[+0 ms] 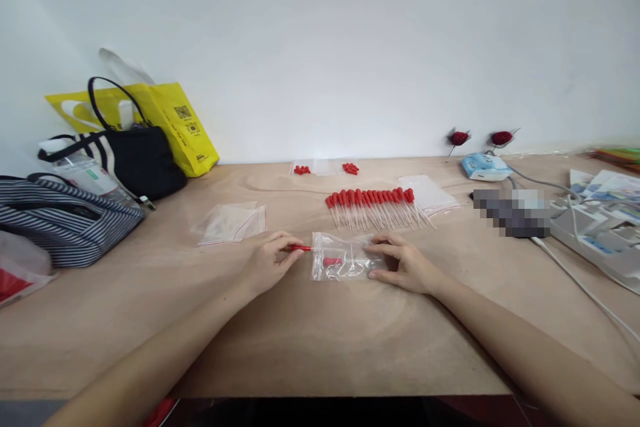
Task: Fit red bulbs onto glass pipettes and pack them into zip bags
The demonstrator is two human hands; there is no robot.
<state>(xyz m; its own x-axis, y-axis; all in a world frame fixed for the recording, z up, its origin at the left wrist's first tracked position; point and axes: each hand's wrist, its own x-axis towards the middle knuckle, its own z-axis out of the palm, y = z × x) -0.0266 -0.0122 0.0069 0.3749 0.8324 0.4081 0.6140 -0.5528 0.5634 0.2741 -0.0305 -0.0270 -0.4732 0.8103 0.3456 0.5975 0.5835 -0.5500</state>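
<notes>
My left hand (273, 260) pinches a red-bulbed dropper (303, 248) at the left, open-looking end of a clear zip bag (353, 270). Its thin stem, pointing right, is hard to make out against the plastic. Another red bulb (333, 261) shows through the bag. At the bag's right end, my right hand (400, 263) holds it with thumb and fingers curved around the edges. Behind the bag lies a row of droppers (370, 199), red bulbs away from me and clear stems toward me.
Flat zip bags lie in a left stack (233, 223) and a right stack (429, 193). Packed bags with red pieces (302, 170) lie by the wall. Handbags, including a striped bag (75, 220), crowd the left. A power strip (595, 233) and cables occupy the right.
</notes>
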